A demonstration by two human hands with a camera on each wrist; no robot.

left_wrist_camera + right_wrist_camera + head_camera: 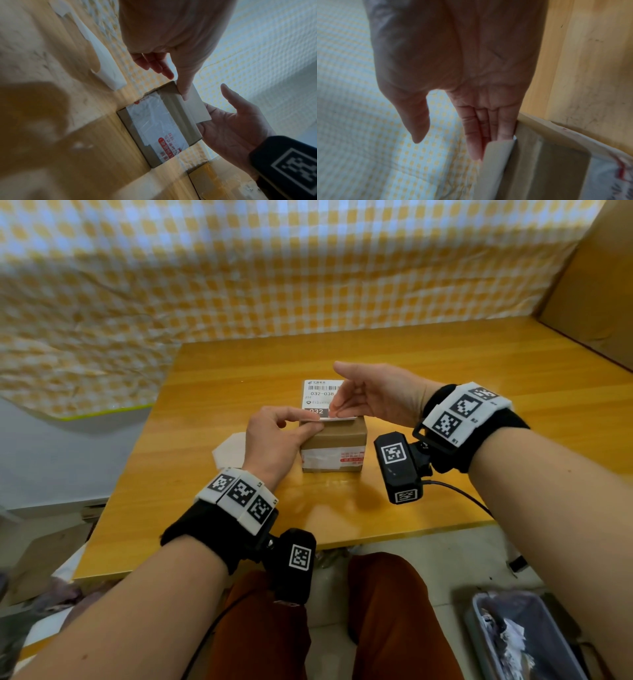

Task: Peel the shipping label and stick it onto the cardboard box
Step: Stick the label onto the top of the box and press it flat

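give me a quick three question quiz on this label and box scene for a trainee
1. True or false: the shipping label already lies flat across the top of the cardboard box.
2. Which hand pinches the label's near edge at the box's front top edge? A) left hand B) right hand C) neither
3. Fill in: the white backing sheet lies on the wooden table to the ______ of the box.

Key: 1 false, it stands up from the front edge, printed side toward the person. 2 A; the right hand's straight fingers only steady it. 3 left.
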